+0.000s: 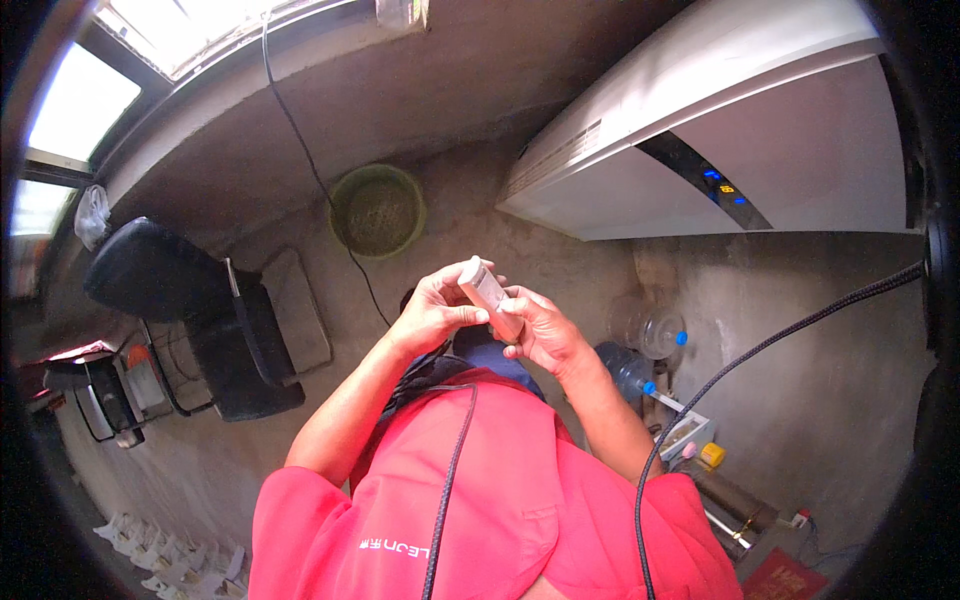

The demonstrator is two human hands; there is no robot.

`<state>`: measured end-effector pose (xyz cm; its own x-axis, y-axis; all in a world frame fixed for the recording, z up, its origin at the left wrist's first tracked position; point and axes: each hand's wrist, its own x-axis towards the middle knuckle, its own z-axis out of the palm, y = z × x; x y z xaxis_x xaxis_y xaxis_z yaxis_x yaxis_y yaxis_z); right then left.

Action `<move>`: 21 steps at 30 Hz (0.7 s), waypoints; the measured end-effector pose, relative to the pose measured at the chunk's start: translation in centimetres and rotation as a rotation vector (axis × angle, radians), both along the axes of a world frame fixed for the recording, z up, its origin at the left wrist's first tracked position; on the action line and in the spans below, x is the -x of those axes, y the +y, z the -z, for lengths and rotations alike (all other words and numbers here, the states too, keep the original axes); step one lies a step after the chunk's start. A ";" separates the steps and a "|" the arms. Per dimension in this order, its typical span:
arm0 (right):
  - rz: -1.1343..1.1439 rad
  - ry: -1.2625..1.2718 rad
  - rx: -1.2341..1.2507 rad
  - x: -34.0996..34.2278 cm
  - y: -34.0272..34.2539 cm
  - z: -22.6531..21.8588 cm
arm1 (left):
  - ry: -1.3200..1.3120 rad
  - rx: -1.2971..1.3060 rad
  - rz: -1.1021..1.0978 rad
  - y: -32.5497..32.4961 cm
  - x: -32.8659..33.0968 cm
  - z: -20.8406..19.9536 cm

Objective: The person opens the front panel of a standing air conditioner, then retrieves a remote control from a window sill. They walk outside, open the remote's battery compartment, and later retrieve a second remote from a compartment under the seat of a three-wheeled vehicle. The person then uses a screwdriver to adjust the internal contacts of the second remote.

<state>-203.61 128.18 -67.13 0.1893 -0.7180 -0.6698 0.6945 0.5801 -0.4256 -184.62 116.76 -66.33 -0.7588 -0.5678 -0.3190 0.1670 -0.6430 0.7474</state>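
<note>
Between hands (435,310), pinkish case (484,288); white lettering (395,549) on shirt (510,450).

Small object (487,287) pinkish-beige, paler at its upper end. Shirt (510,470) bright pinkish red, chair (238,350) black, basin (421,203) dull green.

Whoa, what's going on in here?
A person in a red shirt is holding one small, pale, pinkish bar-shaped thing in front of them. The left hand and right hand both grip it. I can't tell what it is. Beyond the hands is a round green tub; a black chair stands to the left.
</note>
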 end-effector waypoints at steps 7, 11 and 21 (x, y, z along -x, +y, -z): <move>-0.017 -0.007 0.184 0.8 -0.1 0.3 | 0.220 0.229 0.130 -1.0 1.3 -0.3; 0.006 0.097 0.177 1.5 -0.3 0.4 | -0.014 0.383 0.296 -1.4 2.5 -0.3; 0.119 -0.084 0.322 2.9 -1.6 0.8 | 0.059 0.443 0.205 -1.8 4.7 -0.2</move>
